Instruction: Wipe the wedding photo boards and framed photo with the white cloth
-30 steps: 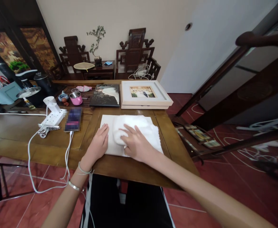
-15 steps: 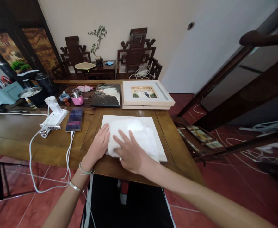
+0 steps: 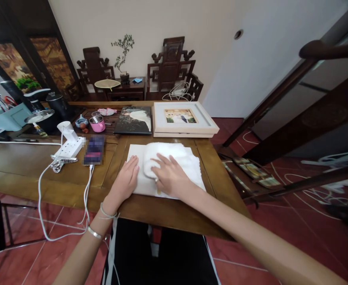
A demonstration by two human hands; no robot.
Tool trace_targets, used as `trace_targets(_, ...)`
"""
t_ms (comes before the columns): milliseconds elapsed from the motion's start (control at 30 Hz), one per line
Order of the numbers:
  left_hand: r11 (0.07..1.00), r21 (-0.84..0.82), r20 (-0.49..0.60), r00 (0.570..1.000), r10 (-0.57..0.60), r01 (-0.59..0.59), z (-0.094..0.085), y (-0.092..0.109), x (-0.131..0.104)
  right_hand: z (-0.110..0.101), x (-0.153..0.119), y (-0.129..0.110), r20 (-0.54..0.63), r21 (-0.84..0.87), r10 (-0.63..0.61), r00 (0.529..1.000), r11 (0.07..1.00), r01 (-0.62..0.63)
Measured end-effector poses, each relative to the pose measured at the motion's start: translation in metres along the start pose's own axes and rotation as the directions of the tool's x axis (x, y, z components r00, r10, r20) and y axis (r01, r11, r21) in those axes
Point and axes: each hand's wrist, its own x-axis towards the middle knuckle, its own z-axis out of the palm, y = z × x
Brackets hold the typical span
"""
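A white cloth (image 3: 181, 152), folded and fluffy, lies over a flat white board (image 3: 142, 187) near the table's front edge. My right hand (image 3: 170, 176) rests on top of the cloth with its fingers spread, pressing on it rather than gripping it. Flat along the board's left edge lies my left hand (image 3: 126, 176), fingers stretched out and holding nothing. The cloth covers much of the board's middle and right side. A small yellowish patch shows on the board just below my right hand.
Behind the board are a dark photo panel (image 3: 134, 120) and a pale picture frame (image 3: 205, 128). To the left are a phone (image 3: 94, 150) on a charging cable, a white power strip (image 3: 71, 147) and a pink cup (image 3: 97, 125). The wooden table (image 3: 111, 190) ends close in front.
My right hand has slid the cloth away from me and slightly right, uncovering the board's near left part. My left hand has stayed at the board's left edge.
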Motion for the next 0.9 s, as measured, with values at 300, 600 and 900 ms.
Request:
trace_targets(300,0.984,-0.143,-0.048,0.993,0.104,-0.11,-0.008,0.006,-0.005,0.012,0.011,-0.021,-0.053,-0.009,-0.159,0.986,0.987,0.159)
trace_targets(600,0.976,-0.152,-0.099,0.985,0.143,-0.157,-0.008,0.003,-0.004,-0.006,-0.047,-0.011,-0.031,0.252,-0.516,0.856,0.825,0.506)
trace_targets(900,0.999,-0.035,0.007,1.0,0.002,-0.002,-0.003,0.002,-0.002,-0.013,-0.02,0.023,-0.035,0.163,-0.145,0.989,0.975,0.149)
